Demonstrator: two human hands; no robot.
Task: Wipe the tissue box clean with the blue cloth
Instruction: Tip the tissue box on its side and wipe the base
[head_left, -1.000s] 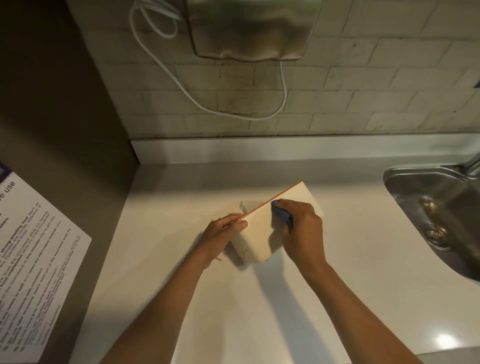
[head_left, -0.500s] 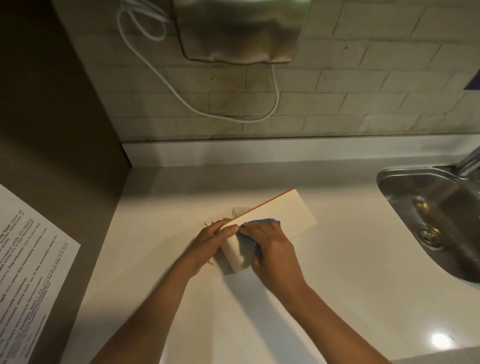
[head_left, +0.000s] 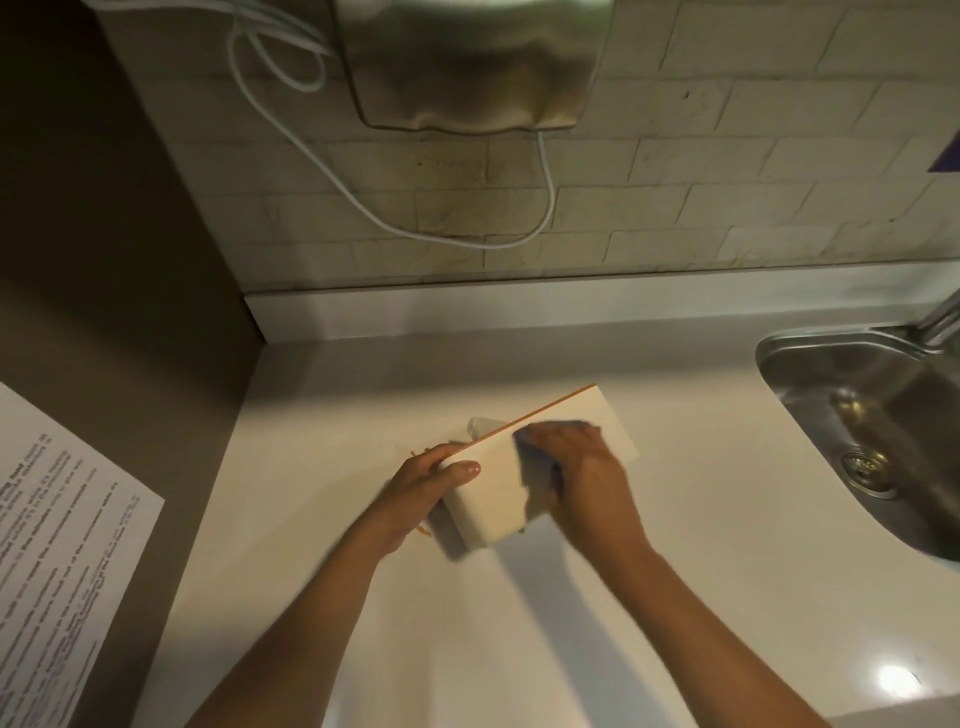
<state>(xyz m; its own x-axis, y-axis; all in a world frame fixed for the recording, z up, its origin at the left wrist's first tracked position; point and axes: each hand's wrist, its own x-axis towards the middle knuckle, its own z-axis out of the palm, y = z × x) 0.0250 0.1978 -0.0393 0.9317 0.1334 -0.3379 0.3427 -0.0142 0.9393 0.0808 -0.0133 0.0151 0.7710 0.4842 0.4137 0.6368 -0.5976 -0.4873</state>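
Now the tissue box (head_left: 498, 483) sits tilted on the countertop (head_left: 675, 519), left hand (head_left: 415, 488) gripping its near end. Since half a second ago, the right hand (head_left: 582, 478), fingers curled on the blue cloth (head_left: 535, 447), has slid back up its side, so wiping continues.

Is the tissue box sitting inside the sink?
No, the tissue box sits on the white counter, left of the sink.

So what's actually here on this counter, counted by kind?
Hands: 2, left and right
Tissue box: 1
Blue cloth: 1
Sink: 1
Printed sheet: 1
Total: 6
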